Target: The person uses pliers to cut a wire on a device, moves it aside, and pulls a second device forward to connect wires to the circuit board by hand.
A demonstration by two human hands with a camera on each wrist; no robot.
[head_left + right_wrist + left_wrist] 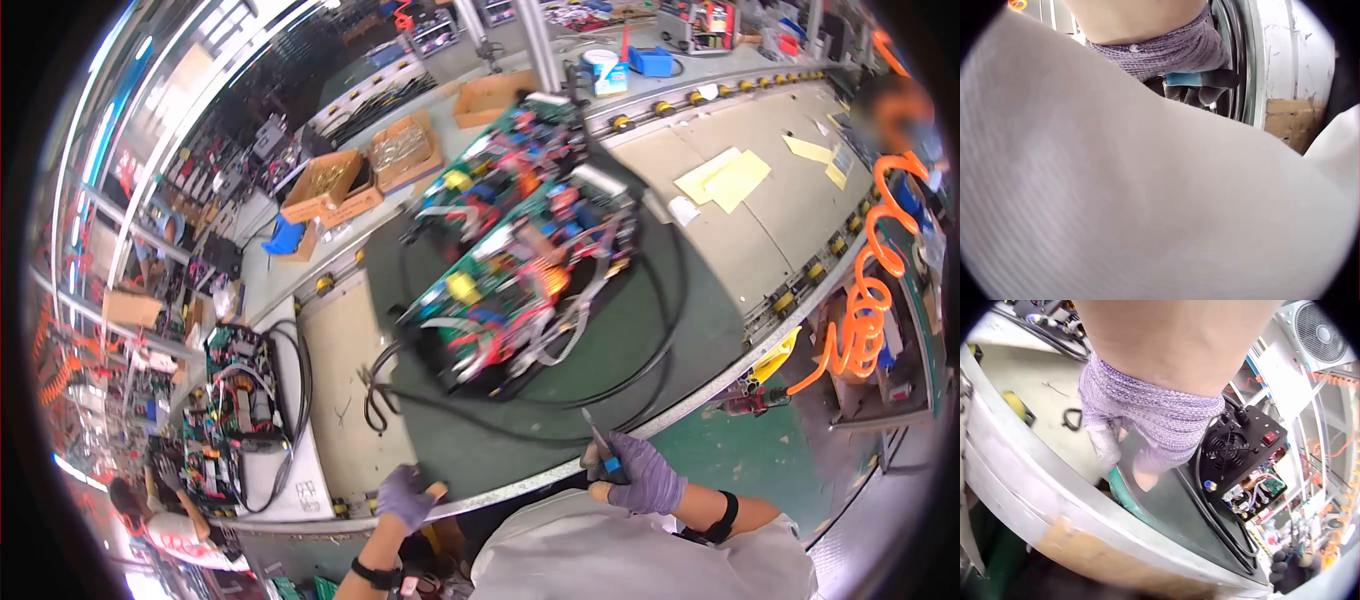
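Note:
My left hand (405, 497), in a purple glove with bare fingertips, grips the near left corner of a dark green board (1172, 503). Its thumb lies on top, and its fingers hang past the side. On the board stands an opened electrical machine (540, 270), blurred in the head view, its circuit boards and coloured wires exposed. The left wrist view shows its black fan panel (1229, 450) with a red switch. My right hand (645, 475), gloved alike, holds a slim tool (598, 438) with a pointed metal tip and a blue-and-black handle (1200, 79). A sleeve hides most of the right wrist view.
A thick black cable (480, 430) loops round the machine on the board. At left, another opened machine (235, 410) sits on a white board. Cardboard boxes (400, 155) line the far shelf. Yellow papers (735, 180) lie at right, near an orange coiled hose (870, 290).

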